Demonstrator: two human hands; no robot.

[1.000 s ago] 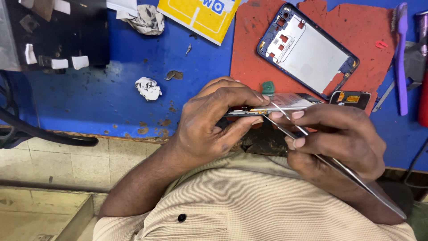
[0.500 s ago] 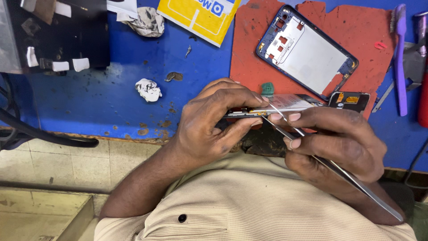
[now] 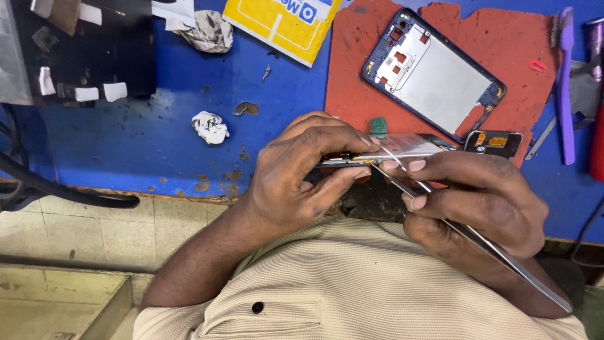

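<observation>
Left hand: the left hand is gripping a thin phone panel edge-on, thumb underneath and fingers curled tight over the top, just off the near edge of the desk.
Right hand: the right hand is pinching metal tweezers, fingers closed round the shaft; the tips are touching the panel's lower edge beside the left thumb.
Phone panel: it is being held flat and level above the person's lap, near the desk's front edge, its right end reaching toward a small dark part with orange contacts.
Red mat: a red mat is lying at the far right of the desk, carrying a blue phone frame turned diagonally.
Right edge: a purple brush is lying upright along the mat's right side.
Far edge: a yellow packet is sitting by the far edge, with a crumpled tissue just left of it.
Middle: a smaller wad of paper is lying on bare blue surface.
Far left corner: a black box is occupying it.
</observation>
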